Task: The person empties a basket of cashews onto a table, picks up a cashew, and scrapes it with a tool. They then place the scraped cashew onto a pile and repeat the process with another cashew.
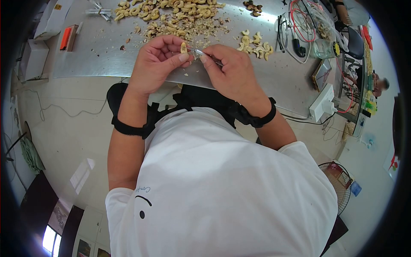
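My left hand [160, 62] pinches a single cashew nut [183, 48] between thumb and fingers, above the front edge of the metal table. Close beside it, my right hand [231, 70] is closed round a slim metal tool [198, 52] that looks like a small knife. Its tip points at the nut; whether it touches is too small to tell. Behind both hands lies a large heap of cashew nuts [171, 10], with shell flakes and broken bits [188, 31] in front. A smaller group of paler cashews [257, 46] sits right of my right hand.
Dark pieces [252, 7] lie at the back. Left are an orange-and-black box [66, 38] and metal tools [100, 12]. Cables [295, 25], a glass jar [323, 48] and a white power strip [322, 103] occupy the right. Another person [379, 85] is farther right.
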Tool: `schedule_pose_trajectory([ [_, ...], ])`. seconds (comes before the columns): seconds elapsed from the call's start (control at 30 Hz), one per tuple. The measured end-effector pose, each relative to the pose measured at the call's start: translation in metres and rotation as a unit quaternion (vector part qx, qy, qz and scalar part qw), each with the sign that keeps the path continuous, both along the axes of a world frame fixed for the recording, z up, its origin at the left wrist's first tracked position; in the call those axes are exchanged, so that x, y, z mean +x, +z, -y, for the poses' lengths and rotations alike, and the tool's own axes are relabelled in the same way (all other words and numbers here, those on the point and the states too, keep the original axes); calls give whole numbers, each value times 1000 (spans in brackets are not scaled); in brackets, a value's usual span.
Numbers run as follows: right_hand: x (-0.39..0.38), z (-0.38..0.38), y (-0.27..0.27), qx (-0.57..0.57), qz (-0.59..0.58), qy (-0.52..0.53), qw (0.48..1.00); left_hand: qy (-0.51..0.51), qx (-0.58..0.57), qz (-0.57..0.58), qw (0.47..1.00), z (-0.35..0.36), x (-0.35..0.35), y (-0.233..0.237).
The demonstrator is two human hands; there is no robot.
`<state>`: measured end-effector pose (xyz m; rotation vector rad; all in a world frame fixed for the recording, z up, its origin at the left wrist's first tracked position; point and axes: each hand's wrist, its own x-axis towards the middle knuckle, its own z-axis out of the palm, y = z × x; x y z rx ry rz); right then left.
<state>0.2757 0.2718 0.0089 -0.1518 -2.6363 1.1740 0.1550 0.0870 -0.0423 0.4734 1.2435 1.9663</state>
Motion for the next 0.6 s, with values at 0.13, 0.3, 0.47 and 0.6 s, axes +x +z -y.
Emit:
schedule_pose_trajectory([
  [0.13, 1, -3, -2, 22, -11, 3, 1000, 12, -9, -2, 1000, -1, 1, 1],
  [0.3, 1, -7, -3, 76, -35, 8, 996, 12, -16, -16, 1000, -1, 2, 1],
  [0.47, 1, -7, -3, 98, -39, 9, 994, 14, -22, -25, 999, -2, 4, 1],
  [0.6, 1, -6, 0, 113, -29, 3, 993, 9, -30, -36, 999, -1, 3, 0],
])
